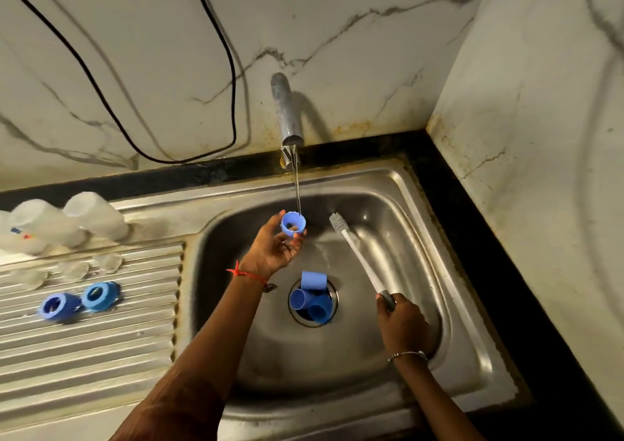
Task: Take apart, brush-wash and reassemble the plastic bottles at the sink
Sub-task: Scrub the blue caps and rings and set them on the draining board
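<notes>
Nearest, the right hand [403,327] has its fingers closed round the handle of the brush [358,255]. The brush slants up across the sink [287,356], and its bristle head hangs free to the right of the water, touching nothing.

Three blue caps [312,297] lie piled on the drain. If they sit tight over the holes, water could back up in the bowl, and a light cap could float off or wedge there.

Further in, the left hand [271,253] pinches another cap [293,224] by its lower wall. Its open mouth tips up, and the thin stream [297,187] meets its far rim. The grip looks light and the plastic is wet. A push from the brush, or a stronger flow, could twist the cap out of the fingers and drop it among the others. Water striking the rim off-centre may also spray outward.

To the left, two blue collars [77,302] and a few clear inserts [74,268] rest on the drainboard [101,339]. The bottles [67,221] stand upside down behind them, close together. The ribs slope, so a knock could send small parts sliding.

Farthest, the tap [287,109] runs. A black cable [233,86] loops down the wall just left of it, near enough that heavy splashing could wet it.
</notes>
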